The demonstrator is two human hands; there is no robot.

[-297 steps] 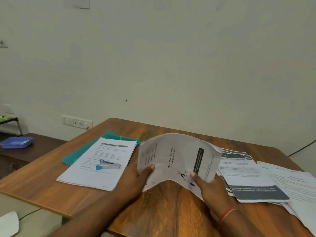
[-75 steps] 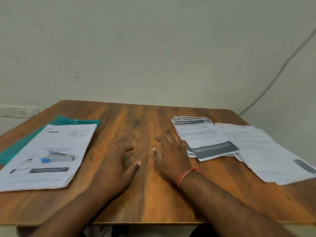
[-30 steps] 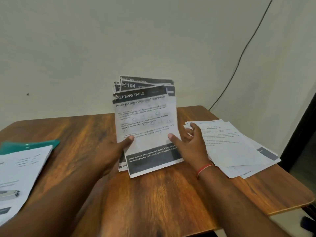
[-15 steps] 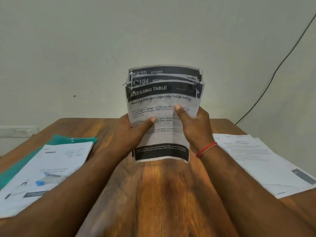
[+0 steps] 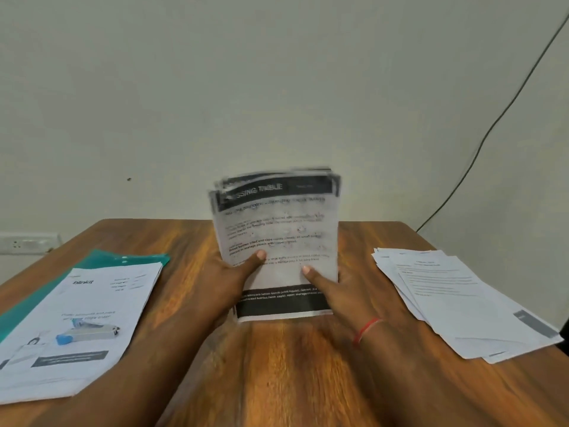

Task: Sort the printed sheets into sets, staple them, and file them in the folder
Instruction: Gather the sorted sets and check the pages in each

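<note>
Item 1: the bundle of printed sheets [image 5: 277,238] stands nearly upright at the centre of the surface [image 5: 292,374], between my 2 hands. Its front page carries a dark header band reading "DRESSING TABLE" and a dark band at the foot. The upper part is blurred. The lower edge sits at or just above the surface; I cannot tell whether it touches.

Item 2: my left hand [image 5: 228,285] grips the left edge of the bundle. The thumb lies across the front page and the other fingers pass behind the paper, hidden.

Item 3: my right hand [image 5: 341,300] grips the right edge in the same way, thumb on the front page and the other fingers behind. A red thread [image 5: 366,329] circles that wrist.

Item 4: on the left, a flat stack of sheets [image 5: 101,291] lies on a green folder [image 5: 135,259], which shows along the stack's far and left edges. A stapler [image 5: 87,332] with a blue end rests on top of this stack, towards its near half.

Item 5: on the right, well apart from the bundle, a loose stack of papers [image 5: 455,303] lies fanned, its edges out of line.

Item 6: a pale wall [image 5: 277,87] stands behind the surface, with a dark cable [image 5: 492,127] running down at the right and a socket plate [image 5: 27,241] at the far left.
</note>
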